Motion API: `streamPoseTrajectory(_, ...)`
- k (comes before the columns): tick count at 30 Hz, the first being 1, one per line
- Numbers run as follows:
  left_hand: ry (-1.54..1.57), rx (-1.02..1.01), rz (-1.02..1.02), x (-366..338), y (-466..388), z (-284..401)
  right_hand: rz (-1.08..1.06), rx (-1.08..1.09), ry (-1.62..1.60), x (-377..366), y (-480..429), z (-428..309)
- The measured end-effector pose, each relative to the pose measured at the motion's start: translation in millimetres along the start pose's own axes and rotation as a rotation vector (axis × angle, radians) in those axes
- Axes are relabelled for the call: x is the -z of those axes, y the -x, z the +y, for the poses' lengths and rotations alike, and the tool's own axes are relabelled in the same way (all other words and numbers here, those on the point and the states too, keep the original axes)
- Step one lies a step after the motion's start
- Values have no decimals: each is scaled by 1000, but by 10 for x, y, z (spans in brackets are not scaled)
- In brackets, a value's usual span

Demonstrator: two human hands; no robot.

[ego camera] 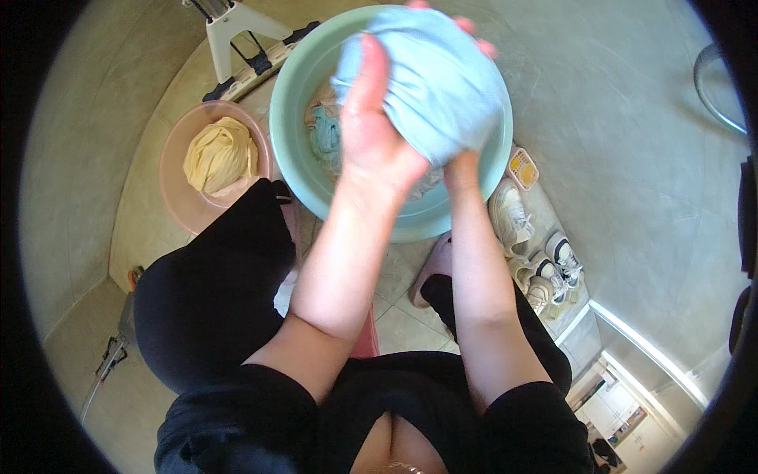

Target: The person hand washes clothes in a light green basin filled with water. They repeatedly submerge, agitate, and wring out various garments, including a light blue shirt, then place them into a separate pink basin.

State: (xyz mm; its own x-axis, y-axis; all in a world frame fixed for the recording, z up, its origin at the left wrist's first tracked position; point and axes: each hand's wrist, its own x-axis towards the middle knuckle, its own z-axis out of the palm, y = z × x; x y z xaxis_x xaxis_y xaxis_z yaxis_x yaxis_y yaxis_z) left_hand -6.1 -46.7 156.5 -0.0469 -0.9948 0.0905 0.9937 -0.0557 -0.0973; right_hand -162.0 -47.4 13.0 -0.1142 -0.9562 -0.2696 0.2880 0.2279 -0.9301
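A bunched light-blue cloth [438,89] is held up over a large pale-green basin [290,172]. My left hand [379,130] grips its near left side, palm turned up and thumb over the fabric. At the cloth's lower edge my right hand [463,167] goes in underneath, mostly hidden. Several fingertips show past the far edge; I cannot tell which hand they belong to. Inside the basin, below the cloth, lie a blue-green wet fabric [324,133] and other pale fabrics, partly covered by my hands. The held cloth is slightly blurred.
To the left stands a pink basin [172,183] with a yellow cloth [220,155]. Behind it is a white stand [249,26] with black feet. On the right are a pink soap dish [524,169] with yellow soap, a white shoe [512,216] and several other shoes along the wall.
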Motion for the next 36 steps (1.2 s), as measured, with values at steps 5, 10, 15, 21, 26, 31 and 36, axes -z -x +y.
streamPoseTrajectory(5, -357, -87, 734, 1193, 85, 370, 20, 381, 476, 248, -329, -110)
streamPoseTrajectory(10, -1, 485, 799, 1930, 356, 69, -657, 602, 1241, -397, 270, -70)
streamPoseTrajectory(15, -87, 548, 601, 2239, 421, 106, -685, 655, 1179, -574, 774, -115)
streamPoseTrajectory(21, -492, 222, 988, 2369, 369, -284, -288, 451, 1160, -282, 206, 50)
streamPoseTrajectory(26, -449, 103, 1014, 1999, 262, -362, -279, 264, 801, 136, 51, 281)
streamPoseTrajectory(31, -134, 48, 631, 1176, -4, -178, -5, -61, 268, 494, -97, 189)
streamPoseTrajectory(36, 245, 22, 472, 1151, 127, 16, 286, -678, -506, 37, 502, 319)
